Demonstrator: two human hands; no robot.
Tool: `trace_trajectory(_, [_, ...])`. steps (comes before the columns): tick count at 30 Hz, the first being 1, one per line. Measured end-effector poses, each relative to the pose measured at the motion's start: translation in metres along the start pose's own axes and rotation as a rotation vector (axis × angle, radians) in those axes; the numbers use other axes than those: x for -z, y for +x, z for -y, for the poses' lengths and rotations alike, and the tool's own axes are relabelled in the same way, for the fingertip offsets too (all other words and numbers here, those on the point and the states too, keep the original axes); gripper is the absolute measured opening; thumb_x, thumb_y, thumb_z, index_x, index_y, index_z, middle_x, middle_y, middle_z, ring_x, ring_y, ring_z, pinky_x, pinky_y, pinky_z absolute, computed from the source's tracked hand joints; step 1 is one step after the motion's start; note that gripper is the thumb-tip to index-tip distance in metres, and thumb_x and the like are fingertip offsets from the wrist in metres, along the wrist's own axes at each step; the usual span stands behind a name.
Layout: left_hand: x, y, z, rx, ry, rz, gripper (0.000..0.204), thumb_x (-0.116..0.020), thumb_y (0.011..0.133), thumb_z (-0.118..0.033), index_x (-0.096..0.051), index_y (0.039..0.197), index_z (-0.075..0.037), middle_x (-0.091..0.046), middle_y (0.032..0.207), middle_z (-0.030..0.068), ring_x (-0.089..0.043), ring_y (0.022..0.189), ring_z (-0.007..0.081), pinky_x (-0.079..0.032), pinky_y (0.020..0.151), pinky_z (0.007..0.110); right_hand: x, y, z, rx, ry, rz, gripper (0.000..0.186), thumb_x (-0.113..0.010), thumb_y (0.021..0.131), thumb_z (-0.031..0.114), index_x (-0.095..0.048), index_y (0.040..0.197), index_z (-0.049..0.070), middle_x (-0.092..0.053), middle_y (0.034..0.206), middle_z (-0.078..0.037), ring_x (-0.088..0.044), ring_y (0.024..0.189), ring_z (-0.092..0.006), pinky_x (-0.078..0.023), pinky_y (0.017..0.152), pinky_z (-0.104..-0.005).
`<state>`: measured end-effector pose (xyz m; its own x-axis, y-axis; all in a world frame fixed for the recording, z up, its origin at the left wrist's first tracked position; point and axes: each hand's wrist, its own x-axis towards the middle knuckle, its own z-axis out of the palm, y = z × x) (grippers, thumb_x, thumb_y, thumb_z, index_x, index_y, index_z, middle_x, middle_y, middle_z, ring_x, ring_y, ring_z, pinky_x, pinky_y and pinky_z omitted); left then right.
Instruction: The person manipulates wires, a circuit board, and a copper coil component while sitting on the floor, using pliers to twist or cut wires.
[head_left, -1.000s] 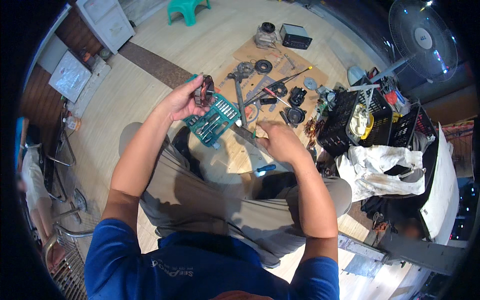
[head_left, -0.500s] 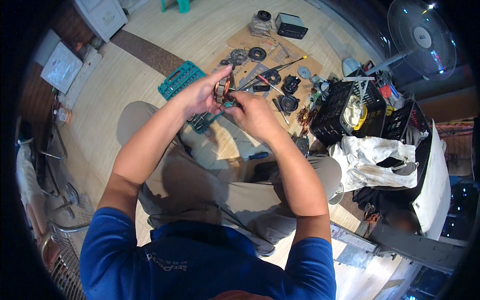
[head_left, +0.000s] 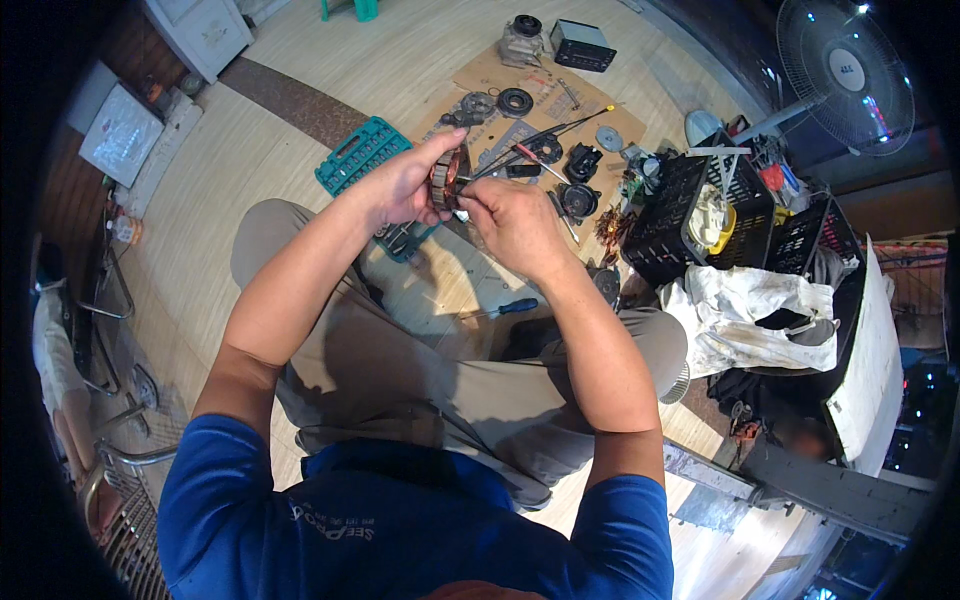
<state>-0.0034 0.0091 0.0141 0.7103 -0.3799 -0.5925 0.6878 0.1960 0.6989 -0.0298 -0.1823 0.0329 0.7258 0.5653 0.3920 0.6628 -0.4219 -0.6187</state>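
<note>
In front of my knees, my left hand grips a copper-wound motor core, a ring with a laminated metal side and orange windings. Its thumb lies along the top and the fingers curl beneath. Close against the core's right side, my right hand is closed in a pinch. Whatever sits between those fingertips is too small to tell. Below my hands, a blue-handled screwdriver lies on the floor. The teal socket-set case lies open just beyond my left forearm, partly hidden by it.
Cardboard ahead holds several motor parts, including a black ring and a black housing. A car-stereo-like box stands at the back. To the right are a black crate, a white cloth and a standing fan.
The core has turned slightly in my left hand, showing more of its laminated side. My right hand has shifted a little, its fingers drawn in more tightly beside the core.
</note>
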Motion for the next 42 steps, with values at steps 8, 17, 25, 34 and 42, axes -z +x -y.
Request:
trace_trajectory(8, [-0.003, 0.001, 0.002, -0.013, 0.108, -0.062, 0.053, -0.054, 0.084, -0.064, -0.056, 0.066, -0.014, -0.058, 0.055, 0.0026, -0.053, 0.039, 0.0154, -0.037, 0.034, 0.026, 0.002, -0.001, -0.003, -0.003, -0.028, 0.018, 0.009, -0.064, 0.08, 0.009, -0.063, 0.086, 0.002, -0.062, 0.077, -0.017, -0.062, 0.073, -0.0349, -0.049, 0.064, -0.0397])
trace_trajectory(17, [-0.008, -0.003, 0.005, -0.113, 0.201, -0.032, 0.055, -0.045, 0.089, -0.063, -0.059, 0.076, -0.011, -0.059, 0.062, 0.003, -0.052, 0.046, 0.0128, -0.04, 0.042, 0.025, -0.011, -0.006, -0.008, -0.213, 0.142, 0.093, 0.029, -0.072, 0.076, 0.014, -0.06, 0.099, 0.0, -0.064, 0.086, -0.021, -0.062, 0.08, -0.0378, -0.05, 0.07, -0.0417])
trace_trajectory(25, [0.009, -0.006, -0.006, -0.216, 0.105, 0.141, 0.045, -0.039, 0.099, -0.044, -0.055, 0.111, -0.004, -0.066, 0.084, 0.0113, -0.066, 0.06, 0.0191, -0.056, 0.05, 0.033, -0.004, 0.0, -0.015, -0.518, 0.818, 0.069, 0.031, -0.065, 0.086, 0.003, -0.055, 0.114, -0.004, -0.064, 0.103, -0.004, -0.059, 0.089, -0.0081, -0.046, 0.078, -0.0209])
trace_trajectory(34, [0.004, -0.002, 0.0, -0.435, -0.242, 0.402, 0.052, -0.047, 0.095, -0.046, -0.055, 0.118, 0.0, -0.064, 0.109, 0.0119, -0.063, 0.1, 0.0222, -0.05, 0.088, 0.037, -0.006, 0.004, -0.007, -0.479, 1.226, 0.061, 0.029, -0.061, 0.088, 0.001, -0.055, 0.116, -0.001, -0.064, 0.107, -0.005, -0.058, 0.092, -0.0083, -0.046, 0.078, -0.0214])
trace_trajectory(42, [0.002, -0.013, -0.009, -0.515, -0.232, 0.497, 0.036, -0.047, 0.096, -0.022, -0.046, 0.126, -0.001, -0.064, 0.11, 0.011, -0.066, 0.093, 0.0188, -0.055, 0.071, 0.031, 0.003, 0.003, -0.017, -0.486, 1.032, 0.099, 0.024, -0.064, 0.087, 0.005, -0.06, 0.11, -0.001, -0.066, 0.096, -0.002, -0.058, 0.08, -0.0078, -0.046, 0.071, -0.022])
